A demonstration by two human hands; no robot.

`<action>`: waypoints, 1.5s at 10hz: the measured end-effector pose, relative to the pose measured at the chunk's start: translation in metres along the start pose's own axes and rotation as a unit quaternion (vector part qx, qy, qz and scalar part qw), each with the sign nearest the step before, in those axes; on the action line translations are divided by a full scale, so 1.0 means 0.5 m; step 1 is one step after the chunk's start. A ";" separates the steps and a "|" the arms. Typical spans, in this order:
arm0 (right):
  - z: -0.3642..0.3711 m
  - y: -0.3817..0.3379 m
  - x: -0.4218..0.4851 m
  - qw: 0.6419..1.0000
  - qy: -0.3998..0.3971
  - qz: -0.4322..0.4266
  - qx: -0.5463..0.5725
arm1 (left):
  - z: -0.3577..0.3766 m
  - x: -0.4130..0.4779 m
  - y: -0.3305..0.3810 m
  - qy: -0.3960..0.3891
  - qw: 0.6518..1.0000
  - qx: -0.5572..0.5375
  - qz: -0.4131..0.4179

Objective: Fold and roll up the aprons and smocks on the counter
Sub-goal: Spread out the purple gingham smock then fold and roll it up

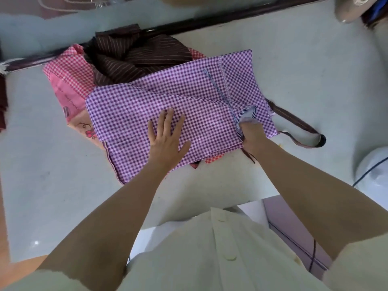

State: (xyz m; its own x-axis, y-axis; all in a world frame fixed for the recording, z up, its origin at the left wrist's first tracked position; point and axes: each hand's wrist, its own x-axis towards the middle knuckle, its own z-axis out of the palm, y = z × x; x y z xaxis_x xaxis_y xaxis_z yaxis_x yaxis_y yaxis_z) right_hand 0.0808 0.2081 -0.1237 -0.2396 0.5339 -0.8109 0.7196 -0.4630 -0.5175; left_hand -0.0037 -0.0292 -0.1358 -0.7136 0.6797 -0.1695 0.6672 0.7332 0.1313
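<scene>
Purple-and-white checked cotton smock (pixel 189 95) lies partly folded in the middle of the pale grey table (pixel 304 59), overlapping a pink checked garment (pixel 69 68) and a crumpled brown striped garment (pixel 134 57). Left grip (pixel 168 141) presses flat on it, fingers spread wide. Right grip (pixel 253 136) is closed on its striped-trimmed edge, fingertips hidden under the cloth. A brown strap (pixel 298 122) loops just beside it.
</scene>
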 end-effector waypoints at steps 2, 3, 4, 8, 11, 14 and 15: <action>-0.008 -0.016 -0.003 0.998 0.011 -0.050 -0.019 | 0.011 0.007 0.002 -0.005 1.000 0.007 -0.025; -0.007 0.000 0.002 0.995 -0.017 -0.028 -0.097 | 0.010 0.010 0.012 -0.003 0.999 0.005 -0.043; -0.014 0.012 -0.002 0.988 -0.019 -0.038 -0.148 | 0.015 0.020 0.044 -0.008 0.999 0.012 -0.034; -0.088 -0.040 0.049 0.947 -0.021 -0.195 -0.253 | 0.046 0.058 0.093 -0.092 0.992 0.037 -0.080; -0.130 -0.078 0.017 0.928 -0.141 -0.178 -0.297 | 0.034 0.068 0.115 -0.071 0.993 0.038 -0.083; -0.026 -0.036 0.119 0.842 0.063 -0.525 -0.105 | 0.008 0.075 0.212 -0.062 0.990 -0.102 -0.069; -0.019 -0.062 0.055 0.923 0.048 -0.373 -0.075 | 0.018 0.083 0.214 -0.088 0.982 -0.140 -0.094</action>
State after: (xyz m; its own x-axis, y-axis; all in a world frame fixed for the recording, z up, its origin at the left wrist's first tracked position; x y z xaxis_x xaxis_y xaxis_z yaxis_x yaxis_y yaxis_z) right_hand 0.0582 0.2438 -0.1276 -0.6511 0.7289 -0.2116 0.4613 0.1586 -0.8730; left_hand 0.0400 0.0776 -0.1378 -0.7538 0.5367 -0.3791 0.4252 0.8383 0.3411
